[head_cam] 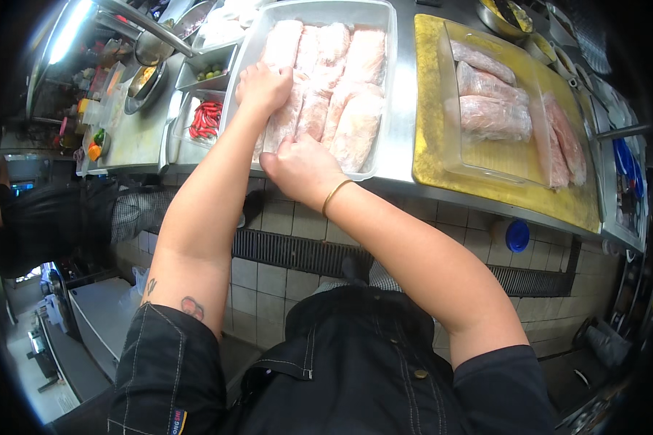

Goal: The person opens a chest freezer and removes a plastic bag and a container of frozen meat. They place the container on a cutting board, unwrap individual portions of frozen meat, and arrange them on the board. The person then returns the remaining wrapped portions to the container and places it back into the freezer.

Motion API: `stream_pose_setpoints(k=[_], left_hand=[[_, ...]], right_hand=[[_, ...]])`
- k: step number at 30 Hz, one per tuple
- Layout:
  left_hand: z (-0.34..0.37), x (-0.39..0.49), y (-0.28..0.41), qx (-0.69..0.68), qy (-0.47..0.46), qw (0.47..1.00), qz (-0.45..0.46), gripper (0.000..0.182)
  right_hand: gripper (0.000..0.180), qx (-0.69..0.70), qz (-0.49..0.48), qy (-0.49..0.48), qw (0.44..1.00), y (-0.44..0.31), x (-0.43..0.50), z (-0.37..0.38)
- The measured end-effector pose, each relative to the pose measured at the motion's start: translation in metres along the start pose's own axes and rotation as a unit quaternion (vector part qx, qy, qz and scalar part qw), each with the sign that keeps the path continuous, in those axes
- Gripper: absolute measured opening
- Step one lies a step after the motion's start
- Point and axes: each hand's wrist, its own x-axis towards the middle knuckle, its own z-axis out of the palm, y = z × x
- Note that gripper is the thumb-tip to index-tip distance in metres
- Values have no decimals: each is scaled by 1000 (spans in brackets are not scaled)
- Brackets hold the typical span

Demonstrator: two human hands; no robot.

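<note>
A translucent plastic tub in front of me holds several film-wrapped slabs of pale pink raw meat, laid side by side in two rows. My left hand is curled over the far end of a wrapped slab along the tub's left side. At the near end of that slab, close to the front rim, my right hand has its fingers bent against the wrapping. Both sets of fingertips are partly hidden.
On the right, a yellow cutting board carries a clear tub with three wrapped slabs; unwrapped meat lies beside it. Red chillies and limes sit in containers at left. Another person stands far left.
</note>
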Motion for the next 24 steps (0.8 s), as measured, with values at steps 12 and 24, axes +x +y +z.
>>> stream_pose_setpoints(k=[12,24], left_hand=[[1,-1,-1,-52,0,998,40,66],[5,-75,6,-160,149,974,-54,48]], right_hand=[[10,-1,25,0,1000,-6,9,-15],[25,190,-120,-31,974,151,130,-4]])
